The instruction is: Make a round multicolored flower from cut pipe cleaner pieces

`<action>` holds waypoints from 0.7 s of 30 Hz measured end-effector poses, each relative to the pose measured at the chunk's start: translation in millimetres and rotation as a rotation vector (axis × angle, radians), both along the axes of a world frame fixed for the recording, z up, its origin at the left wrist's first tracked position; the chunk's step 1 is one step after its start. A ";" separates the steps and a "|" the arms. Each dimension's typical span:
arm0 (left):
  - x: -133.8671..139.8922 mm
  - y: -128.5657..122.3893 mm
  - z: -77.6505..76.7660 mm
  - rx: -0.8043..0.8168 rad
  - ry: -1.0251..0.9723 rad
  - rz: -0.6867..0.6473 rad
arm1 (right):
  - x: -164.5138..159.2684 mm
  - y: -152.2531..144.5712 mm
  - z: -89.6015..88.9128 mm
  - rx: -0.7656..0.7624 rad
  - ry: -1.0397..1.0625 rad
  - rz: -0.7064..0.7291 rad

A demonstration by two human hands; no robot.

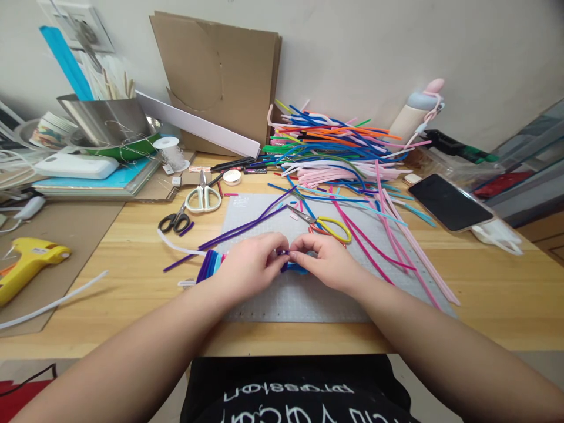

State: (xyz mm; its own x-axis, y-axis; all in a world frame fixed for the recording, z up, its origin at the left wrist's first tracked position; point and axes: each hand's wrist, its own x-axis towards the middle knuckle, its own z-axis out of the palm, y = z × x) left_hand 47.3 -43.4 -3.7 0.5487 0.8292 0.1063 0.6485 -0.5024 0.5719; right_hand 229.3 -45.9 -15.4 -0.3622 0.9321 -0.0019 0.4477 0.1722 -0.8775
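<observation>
Both hands meet over the grey cutting mat (264,299). My left hand (253,264) is closed, its thumb and finger pinching a short purple pipe cleaner (284,253). From the other side my right hand (326,261) pinches the same piece, fingertips almost touching. A row of purple, blue and turquoise pipe cleaners (209,265) shows left of my left hand, with a white strip sticking out of it. More blue and purple pieces (296,268) peek out below the fingers; the hands hide the rest. Long purple pipe cleaners (238,228) lie just beyond.
Yellow-handled scissors (324,225) lie beyond my right hand, white scissors (203,197) and black scissors (176,220) to the left. A pipe cleaner pile (339,147) fills the back. A yellow glue gun (30,264) lies far left, a phone (449,201) at right.
</observation>
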 end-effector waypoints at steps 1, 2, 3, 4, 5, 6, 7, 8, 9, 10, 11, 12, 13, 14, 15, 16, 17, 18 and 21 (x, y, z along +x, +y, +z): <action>-0.1 0.6 -0.1 0.001 0.001 -0.004 | 0.0 0.1 0.4 -0.015 0.005 -0.006; -0.4 1.1 -0.1 0.002 0.004 -0.008 | 0.1 0.2 0.7 -0.026 0.010 -0.014; -0.7 1.5 0.0 0.002 0.009 -0.009 | 0.3 0.4 0.9 -0.031 0.015 -0.027; -1.1 1.8 0.2 0.002 0.014 -0.007 | 0.4 0.5 0.9 -0.032 0.019 -0.046; -1.4 2.0 0.3 0.001 0.019 -0.005 | 0.6 0.7 0.7 -0.033 0.024 -0.067; -1.7 2.1 0.4 0.000 0.022 -0.005 | 0.8 0.9 0.5 -0.036 0.029 -0.085; -1.9 2.1 0.3 0.000 0.026 -0.005 | 1.0 1.2 0.1 -0.039 0.029 -0.094; -1.9 2.1 0.0 0.001 0.030 -0.004 | 1.1 1.5 -0.2 -0.040 0.021 -0.091; -1.8 2.1 -0.5 0.006 0.034 -0.002 | 1.2 1.6 -0.4 -0.034 0.008 -0.074; -1.6 2.1 -1.1 0.014 0.038 0.001 | 1.2 1.7 -0.5 -0.021 -0.009 -0.046; -1.4 2.2 -1.7 0.025 0.042 0.003 | 1.2 1.7 -0.5 -0.006 -0.028 -0.016; -1.2 2.2 -2.1 0.034 0.045 0.003 | 1.2 1.5 -0.3 0.010 -0.046 0.010; -1.3 2.4 -2.3 0.039 0.046 0.001 | 1.3 1.3 -0.1 0.023 -0.058 0.021; -1.6 2.8 -2.1 0.041 0.046 0.003 | 1.4 1.1 0.2 0.031 -0.067 0.016; -2.3 3.5 -1.8 0.039 0.051 0.015 | 1.7 1.1 0.6 0.035 -0.076 0.000; -3.5 4.5 -1.2 0.039 0.068 0.037 | 2.0 1.2 1.0 0.037 -0.085 -0.023; -5.1 5.9 -0.5 0.040 0.100 0.062 | 2.5 1.6 1.3 0.038 -0.093 -0.046; -7.0 7.6 0.0 0.043 0.146 0.081 | 3.1 2.2 1.5 0.040 -0.101 -0.065; -12.4 13.5 0.5 0.080 0.293 0.042 | 4.9 4.6 1.3 0.052 -0.135 -0.079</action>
State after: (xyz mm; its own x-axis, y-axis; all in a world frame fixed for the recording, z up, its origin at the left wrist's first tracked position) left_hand 34.9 -29.9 -3.2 0.5315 0.8469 0.0148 0.8008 -0.5081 0.3171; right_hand 234.3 -41.4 -14.1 -0.2876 0.9577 0.0036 0.5751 0.1757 -0.7990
